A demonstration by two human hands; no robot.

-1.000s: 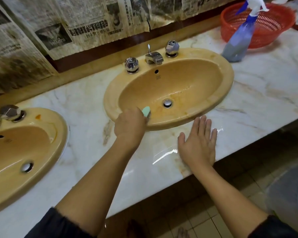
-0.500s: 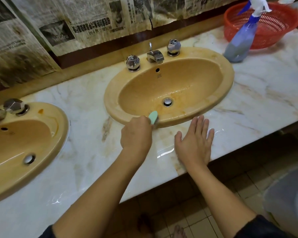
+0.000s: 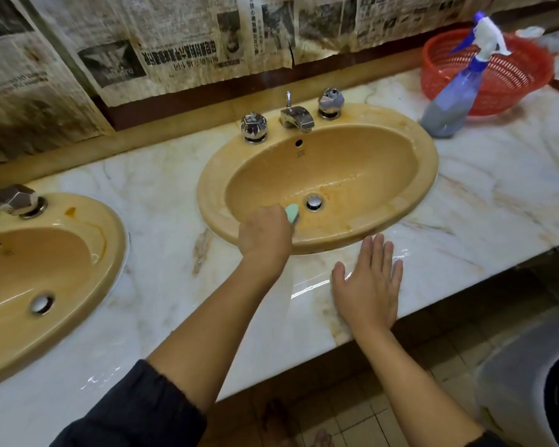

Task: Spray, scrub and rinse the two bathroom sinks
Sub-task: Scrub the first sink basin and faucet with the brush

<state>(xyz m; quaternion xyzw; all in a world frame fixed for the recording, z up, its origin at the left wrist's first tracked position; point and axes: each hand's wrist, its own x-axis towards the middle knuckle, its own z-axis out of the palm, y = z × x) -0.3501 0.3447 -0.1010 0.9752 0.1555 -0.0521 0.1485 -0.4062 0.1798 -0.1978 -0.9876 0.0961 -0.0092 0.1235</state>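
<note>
At the centre of the frame, the left hand (image 3: 265, 233) curls its fingers around a pale green scrubber (image 3: 292, 212), pressing it inside the near wall of the right-hand sink (image 3: 410, 201), just left of the drain (image 3: 314, 202). The right hand (image 3: 368, 285) lies flat on the wet marble counter (image 3: 497, 188), fingers straight and slightly spread, holding nothing. A second sink (image 3: 104, 240) sits at the left edge. A spray bottle (image 3: 455, 91) stands at upper right, before a red basket (image 3: 513, 75).
</note>
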